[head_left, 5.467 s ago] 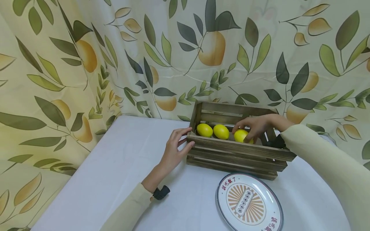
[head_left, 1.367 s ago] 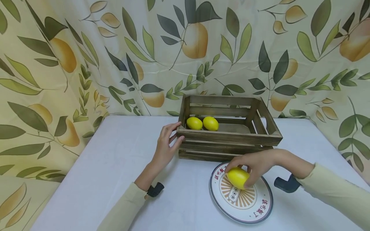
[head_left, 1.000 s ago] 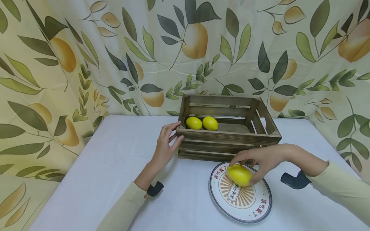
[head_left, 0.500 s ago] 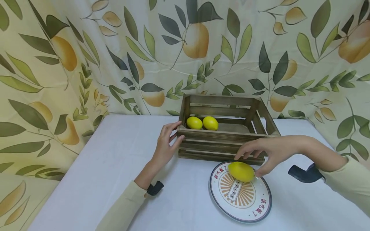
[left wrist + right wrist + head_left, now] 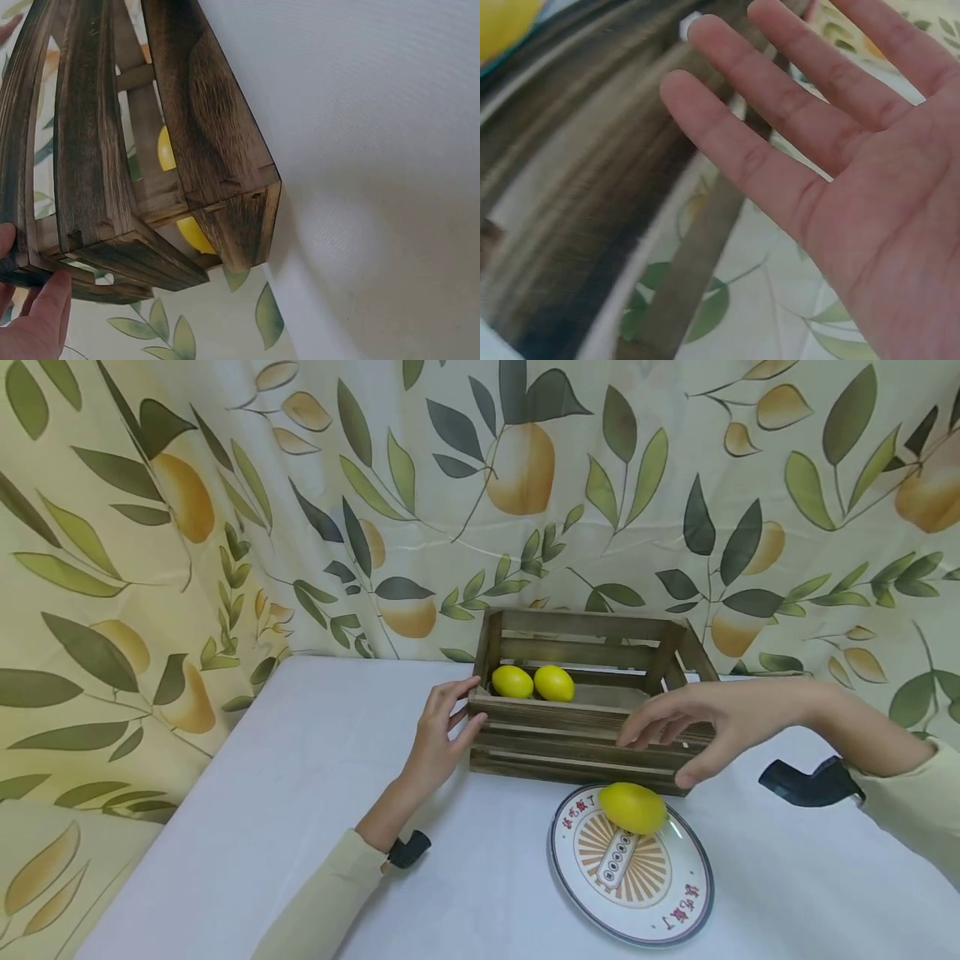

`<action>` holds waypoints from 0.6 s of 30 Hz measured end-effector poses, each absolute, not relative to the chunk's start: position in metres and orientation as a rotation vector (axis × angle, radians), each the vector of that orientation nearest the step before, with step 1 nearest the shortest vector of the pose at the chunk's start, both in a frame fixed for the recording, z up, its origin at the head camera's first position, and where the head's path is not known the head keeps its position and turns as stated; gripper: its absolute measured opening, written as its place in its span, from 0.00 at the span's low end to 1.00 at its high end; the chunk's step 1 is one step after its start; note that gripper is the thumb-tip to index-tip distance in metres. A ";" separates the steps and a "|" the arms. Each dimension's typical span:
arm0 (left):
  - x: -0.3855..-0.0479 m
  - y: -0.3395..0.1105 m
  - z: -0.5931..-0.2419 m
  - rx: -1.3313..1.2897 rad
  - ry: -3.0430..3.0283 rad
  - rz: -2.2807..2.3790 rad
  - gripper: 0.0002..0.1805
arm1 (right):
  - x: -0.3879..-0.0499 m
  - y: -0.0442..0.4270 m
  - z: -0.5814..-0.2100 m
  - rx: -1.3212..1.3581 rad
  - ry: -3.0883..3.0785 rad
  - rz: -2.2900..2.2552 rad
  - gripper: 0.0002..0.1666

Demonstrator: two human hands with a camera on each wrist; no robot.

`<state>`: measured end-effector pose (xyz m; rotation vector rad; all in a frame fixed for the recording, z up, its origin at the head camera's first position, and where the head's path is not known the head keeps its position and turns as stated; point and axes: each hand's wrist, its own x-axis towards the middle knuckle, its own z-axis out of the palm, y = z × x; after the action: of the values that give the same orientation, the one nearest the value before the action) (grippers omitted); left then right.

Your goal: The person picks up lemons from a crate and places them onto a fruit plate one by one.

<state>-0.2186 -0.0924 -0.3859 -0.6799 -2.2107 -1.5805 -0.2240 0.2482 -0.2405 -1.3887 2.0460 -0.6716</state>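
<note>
My left hand [image 5: 435, 731] holds the left front corner of a slatted brown wooden crate [image 5: 551, 714], its thumb on the front slat and fingertips on the end, as the left wrist view [image 5: 41, 319] shows from close by. Inside the crate, at its left end, two yellow lemons [image 5: 512, 682] lie side by side. A third lemon [image 5: 632, 808] rests on the upper part of a round white plate [image 5: 678, 868] with an orange sunburst print. My right hand [image 5: 701, 722] hovers above and right of that lemon, in front of the crate, fingers spread and holding nothing.
A white cloth [image 5: 315, 760] covers the table. Behind it hangs a curtain [image 5: 465, 485] printed with leaves and fruit. The plate stands just in front of the crate. Dark straps with small devices sit at both wrists.
The right hand took the third lemon out of the crate, set it on the plate and let go. It has since risen up and to the right. The left hand stays at the crate corner.
</note>
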 end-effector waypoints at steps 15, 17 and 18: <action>-0.218 -0.091 -0.388 -0.693 -2.195 -1.589 0.26 | -0.266 0.242 -0.220 -1.458 2.051 -0.763 0.30; -0.218 -0.092 -0.387 -0.692 -2.195 -1.588 0.26 | -0.273 0.242 -0.218 -1.406 2.068 -0.785 0.29; -0.219 -0.092 -0.387 -0.692 -2.196 -1.587 0.26 | -0.277 0.242 -0.217 -1.374 2.074 -0.798 0.28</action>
<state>-0.2187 -0.0920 -0.3868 -0.6916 -2.1959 -1.5875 -0.2772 0.2421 -0.2172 -1.3741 2.0740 -0.7984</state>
